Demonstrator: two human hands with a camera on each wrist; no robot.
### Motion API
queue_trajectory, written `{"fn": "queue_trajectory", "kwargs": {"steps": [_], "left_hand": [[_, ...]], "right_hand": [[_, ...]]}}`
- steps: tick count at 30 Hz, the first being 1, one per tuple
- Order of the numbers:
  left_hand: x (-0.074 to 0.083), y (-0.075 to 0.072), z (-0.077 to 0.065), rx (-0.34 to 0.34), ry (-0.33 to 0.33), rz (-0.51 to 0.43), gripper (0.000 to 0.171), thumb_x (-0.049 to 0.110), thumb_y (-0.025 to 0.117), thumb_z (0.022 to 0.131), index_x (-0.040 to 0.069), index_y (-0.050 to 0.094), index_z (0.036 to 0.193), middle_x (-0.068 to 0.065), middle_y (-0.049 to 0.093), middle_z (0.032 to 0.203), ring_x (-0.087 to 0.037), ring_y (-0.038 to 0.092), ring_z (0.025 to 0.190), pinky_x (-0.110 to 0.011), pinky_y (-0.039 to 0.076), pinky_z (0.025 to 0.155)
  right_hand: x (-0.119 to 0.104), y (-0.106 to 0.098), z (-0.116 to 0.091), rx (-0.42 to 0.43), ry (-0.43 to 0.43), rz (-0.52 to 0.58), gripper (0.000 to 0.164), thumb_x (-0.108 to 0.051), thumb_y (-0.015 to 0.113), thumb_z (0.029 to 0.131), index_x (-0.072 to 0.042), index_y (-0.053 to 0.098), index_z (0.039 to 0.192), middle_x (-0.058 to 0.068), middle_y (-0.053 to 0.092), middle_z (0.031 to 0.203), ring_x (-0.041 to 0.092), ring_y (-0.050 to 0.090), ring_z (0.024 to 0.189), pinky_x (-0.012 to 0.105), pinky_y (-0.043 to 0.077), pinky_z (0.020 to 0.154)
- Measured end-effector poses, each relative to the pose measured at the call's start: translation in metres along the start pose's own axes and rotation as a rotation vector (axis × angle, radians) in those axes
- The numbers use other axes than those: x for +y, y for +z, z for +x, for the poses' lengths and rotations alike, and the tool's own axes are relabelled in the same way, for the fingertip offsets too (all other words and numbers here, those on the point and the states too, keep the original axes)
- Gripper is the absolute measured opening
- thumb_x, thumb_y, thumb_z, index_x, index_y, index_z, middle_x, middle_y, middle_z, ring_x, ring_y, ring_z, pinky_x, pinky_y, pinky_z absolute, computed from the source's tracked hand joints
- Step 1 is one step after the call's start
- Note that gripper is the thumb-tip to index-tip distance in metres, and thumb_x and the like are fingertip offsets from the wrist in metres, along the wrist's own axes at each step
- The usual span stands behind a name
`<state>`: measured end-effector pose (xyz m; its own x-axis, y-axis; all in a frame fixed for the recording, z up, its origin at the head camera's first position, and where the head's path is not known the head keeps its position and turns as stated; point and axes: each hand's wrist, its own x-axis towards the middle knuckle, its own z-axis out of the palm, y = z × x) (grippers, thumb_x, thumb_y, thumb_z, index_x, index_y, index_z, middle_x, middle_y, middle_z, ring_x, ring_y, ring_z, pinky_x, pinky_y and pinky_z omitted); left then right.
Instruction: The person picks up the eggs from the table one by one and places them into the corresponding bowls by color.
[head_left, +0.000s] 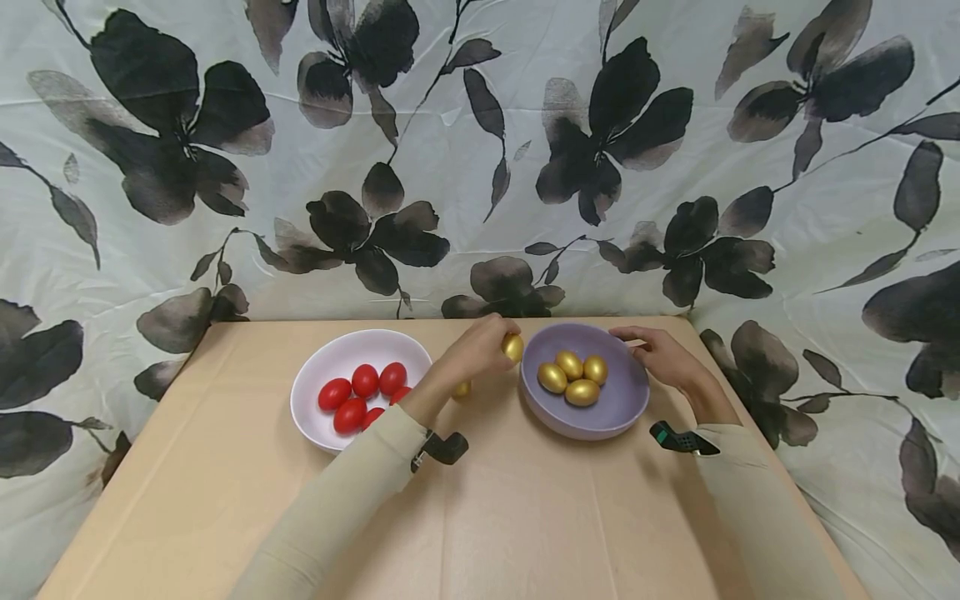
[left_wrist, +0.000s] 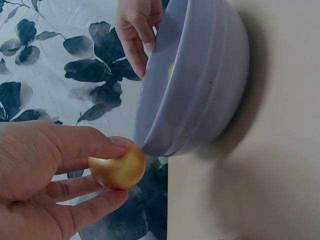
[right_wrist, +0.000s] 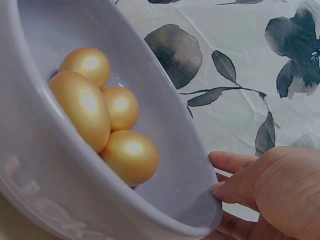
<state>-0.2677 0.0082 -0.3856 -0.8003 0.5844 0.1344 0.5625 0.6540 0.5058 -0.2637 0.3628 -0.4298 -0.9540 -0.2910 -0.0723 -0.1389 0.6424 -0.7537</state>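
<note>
My left hand (head_left: 480, 346) pinches a golden egg (left_wrist: 119, 164) between thumb and fingers, just left of the purple bowl's rim. In the purple bowl (head_left: 585, 425) lie several golden eggs (right_wrist: 82, 110). My right hand (head_left: 663, 358) grips the bowl's right rim, its thumb at the edge, as the right wrist view shows. Another golden egg (head_left: 462, 389) rests on the table beneath my left hand, partly hidden by it. Several red eggs (head_left: 365, 381) sit in a white bowl (head_left: 307, 412) on the left, partly covered by my left forearm.
Both bowls stand towards the back of a light wooden table (head_left: 525, 517). Behind it hangs a white cloth (head_left: 480, 192) with dark flower prints, which also falls along the sides. Each wrist wears a dark strapped device.
</note>
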Motion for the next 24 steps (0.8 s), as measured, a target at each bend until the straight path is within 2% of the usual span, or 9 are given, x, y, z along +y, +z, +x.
{"fn": "queue_trajectory", "kwargs": {"steps": [7,16,24], "left_hand": [[0.005,0.006,0.003,0.0,0.072,-0.045,0.046,0.003,0.077,0.078,-0.002,0.068,0.123,-0.011,0.068,0.113,-0.024,0.057,0.105,-0.035,0.049,0.094],[0.015,0.017,0.009,-0.012,0.118,-0.053,0.039,0.003,0.076,0.081,-0.001,0.069,0.12,-0.01,0.069,0.114,-0.023,0.059,0.107,-0.034,0.049,0.097],[0.02,0.026,0.012,-0.063,0.129,-0.056,0.042,0.003,0.075,0.083,-0.001,0.067,0.125,-0.012,0.066,0.119,-0.023,0.058,0.109,-0.031,0.049,0.096]], "right_hand": [[-0.001,0.0,-0.001,0.003,0.006,-0.007,0.052,0.01,0.037,0.099,-0.001,0.049,0.148,0.028,0.046,0.15,0.052,0.055,0.126,0.061,0.049,0.102],[0.003,0.0,0.001,0.002,0.022,-0.005,0.052,0.009,0.035,0.1,0.0,0.046,0.15,0.029,0.043,0.152,0.054,0.053,0.127,0.063,0.048,0.103],[-0.002,0.001,-0.001,0.004,0.012,-0.008,0.052,0.009,0.037,0.1,-0.004,0.05,0.149,0.027,0.045,0.151,0.051,0.054,0.127,0.06,0.049,0.103]]}}
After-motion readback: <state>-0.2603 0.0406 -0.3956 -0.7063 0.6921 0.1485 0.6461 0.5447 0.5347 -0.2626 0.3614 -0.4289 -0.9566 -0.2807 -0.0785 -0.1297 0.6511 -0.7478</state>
